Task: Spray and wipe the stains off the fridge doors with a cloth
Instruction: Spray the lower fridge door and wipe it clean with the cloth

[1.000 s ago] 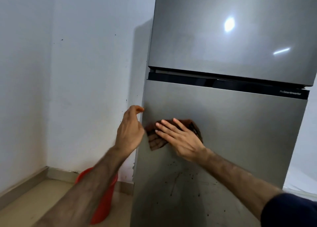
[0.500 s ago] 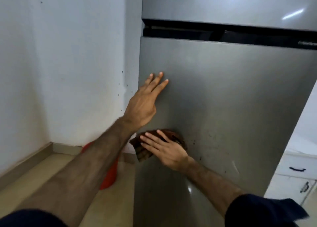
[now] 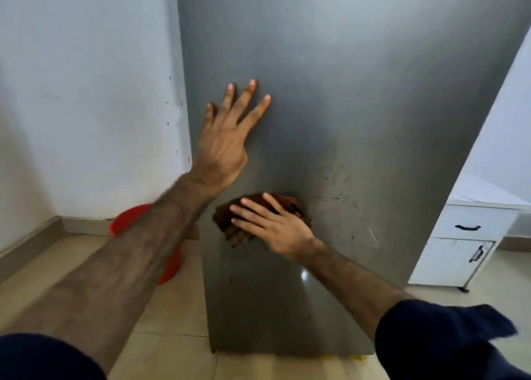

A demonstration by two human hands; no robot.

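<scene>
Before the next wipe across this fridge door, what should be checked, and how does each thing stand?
1. Cloth flat under the right hand: ok.
2. Left hand bracing the lower fridge door, clear of the cloth: ok.
3. Stains left to wipe: not ok, smears and specks to the right of the cloth.
4. Cloth damp enough: cannot tell.
5. Spray bottle within reach: cannot tell, none in view.

Fridge door (image 3: 359,92) cut off at top of frame, brand lettering at upper right unreadable. Cloth (image 3: 230,227) mostly hidden under right hand (image 3: 273,227). Red bucket (image 3: 126,218) at lower left largely behind left forearm. White cabinet (image 3: 459,244) cut by right edge. Both sleeves run off bottom edge.
</scene>
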